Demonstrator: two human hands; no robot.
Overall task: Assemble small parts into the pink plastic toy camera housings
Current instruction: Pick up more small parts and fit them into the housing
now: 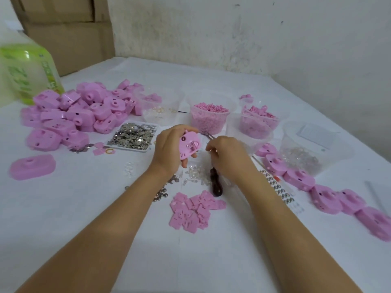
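We hold the pink plastic toy camera housing above the table's middle, its open inner side tilted toward us, likely so the tool can reach inside. Our left hand curls round its left edge, fingers over the top, while our right hand, just right of it, pinches thin metal tweezers pointing at the housing's far rim. A tray of silvery metal pieces lies left.

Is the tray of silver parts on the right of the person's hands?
No, the tray of silver parts lies left of the left hand.
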